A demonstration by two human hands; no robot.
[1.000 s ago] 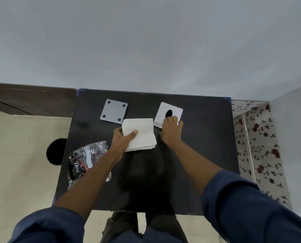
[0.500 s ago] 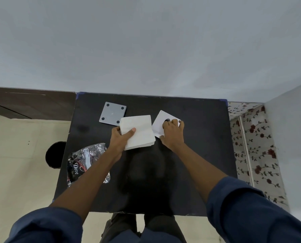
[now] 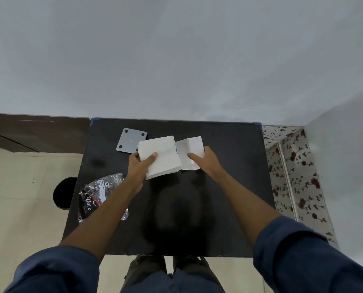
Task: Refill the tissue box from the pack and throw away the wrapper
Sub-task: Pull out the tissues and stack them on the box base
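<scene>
Toward the table's (image 3: 229,187) far edge, the right hand (image 3: 206,160) has tipped the white tissue box (image 3: 190,150) up, gripping it; the left hand (image 3: 138,166) grips the tissue stack (image 3: 159,157) alongside, ready for loading; wrapper (image 3: 96,193) lies at the left edge.

Both arms reach forward, dark blue sleeves pushed up to the elbows, forearms bare. Left hand (image 3: 139,166) grips a white tissue stack (image 3: 159,156), thumb on top, fingers curled under its left edge. Right hand (image 3: 207,162) holds the white tissue box (image 3: 190,148), index finger laid across its face, other fingers wrapped round the right side.
</scene>
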